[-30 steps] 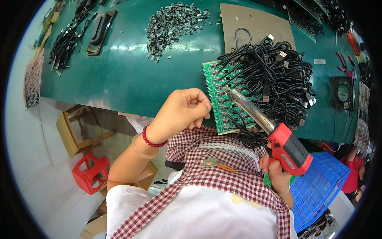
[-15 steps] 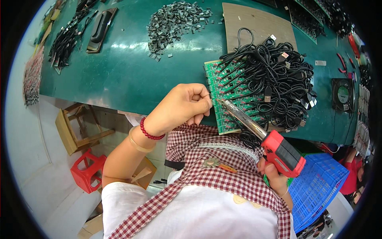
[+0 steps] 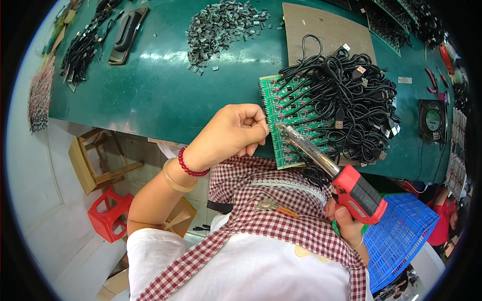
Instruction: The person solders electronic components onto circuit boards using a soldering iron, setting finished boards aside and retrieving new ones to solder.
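Note:
My right hand (image 3: 347, 224) grips the red and black handle of a soldering gun (image 3: 357, 191). Its long metal barrel points up and left, with the tip over a green circuit board panel (image 3: 273, 108). Along that panel's left edge runs a row of small metal pins. Black USB cables (image 3: 346, 98) lie coiled in a heap over its right part, their wires running to the panel. My left hand (image 3: 242, 129) is closed in a pinch beside the panel's left edge. Whatever the fingertips may hold is hidden.
Beyond the panel lies a brown board (image 3: 326, 27). Many small metal connectors (image 3: 221, 32) are piled on the green table (image 3: 130, 93). A black-handled block (image 3: 128, 37) and cables sit far left, a small fan (image 3: 433, 119) at right. A blue crate (image 3: 401, 231) stands lower right.
Almost nothing differs. The view has shifted very slightly; both hands, the soldering gun and the panel keep nearly the same places relative to each other.

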A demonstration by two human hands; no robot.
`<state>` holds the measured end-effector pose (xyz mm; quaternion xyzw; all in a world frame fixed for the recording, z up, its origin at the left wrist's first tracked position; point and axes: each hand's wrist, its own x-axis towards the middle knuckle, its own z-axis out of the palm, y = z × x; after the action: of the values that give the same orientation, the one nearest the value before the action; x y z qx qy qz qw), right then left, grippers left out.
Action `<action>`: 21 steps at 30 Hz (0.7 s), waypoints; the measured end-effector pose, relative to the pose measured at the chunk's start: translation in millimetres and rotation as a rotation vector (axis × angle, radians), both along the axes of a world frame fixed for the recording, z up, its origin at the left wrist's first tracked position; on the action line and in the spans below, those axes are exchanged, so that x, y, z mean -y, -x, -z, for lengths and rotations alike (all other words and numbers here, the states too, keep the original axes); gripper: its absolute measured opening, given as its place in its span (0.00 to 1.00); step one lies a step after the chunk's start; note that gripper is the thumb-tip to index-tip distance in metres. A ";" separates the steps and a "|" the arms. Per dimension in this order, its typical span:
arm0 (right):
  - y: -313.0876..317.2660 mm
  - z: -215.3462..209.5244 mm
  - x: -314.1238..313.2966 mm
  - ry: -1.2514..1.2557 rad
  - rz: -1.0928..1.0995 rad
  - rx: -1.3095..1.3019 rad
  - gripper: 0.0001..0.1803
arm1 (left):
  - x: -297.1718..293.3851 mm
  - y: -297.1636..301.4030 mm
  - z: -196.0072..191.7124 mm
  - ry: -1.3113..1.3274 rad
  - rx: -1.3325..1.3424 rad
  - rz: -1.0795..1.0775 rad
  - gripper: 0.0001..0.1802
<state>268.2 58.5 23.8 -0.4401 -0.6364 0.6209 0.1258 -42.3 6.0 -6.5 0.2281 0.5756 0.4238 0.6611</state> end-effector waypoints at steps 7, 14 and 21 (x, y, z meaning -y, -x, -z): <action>-2.4 7.5 -0.9 -0.053 -0.086 0.057 0.07 | -0.1 -0.3 -2.0 0.007 -0.004 -0.009 0.05; -12.7 7.1 -1.4 -0.079 -0.225 0.153 0.07 | 0.7 -0.7 -0.9 -0.005 0.003 -0.016 0.06; -2.7 -3.5 5.2 0.149 0.002 0.009 0.08 | 0.1 -0.6 -1.4 0.000 -0.017 -0.006 0.07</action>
<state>270.9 53.4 27.3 -0.4518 -0.5883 0.6645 0.0905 -41.7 5.9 -5.1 0.2300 0.5820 0.4239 0.6547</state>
